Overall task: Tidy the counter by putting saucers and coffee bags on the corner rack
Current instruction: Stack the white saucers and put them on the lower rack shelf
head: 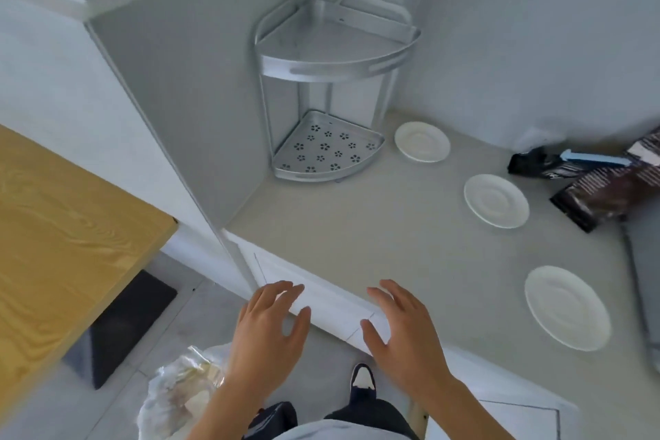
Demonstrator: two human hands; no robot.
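Observation:
A silver two-tier corner rack (332, 68) stands in the counter's back corner, both shelves bare. Three white saucers lie on the beige counter (375, 225): one (422, 141) beside the rack's lower shelf, one (496, 200) further right, one (567, 307) near the front edge. Two dark coffee bags lie at the far right: one (543, 165) with a blue clip, one (607, 200) larger. My left hand (269, 332) and right hand (400, 332) hover in front of the counter's front edge, fingers spread, holding nothing.
A yellow wooden table (60, 243) stands to the left. A clear plastic bag (182, 389) sits on the floor near my feet. A grey panel (171, 89) walls the counter's left side. A grey object's edge (643, 279) borders the counter at right.

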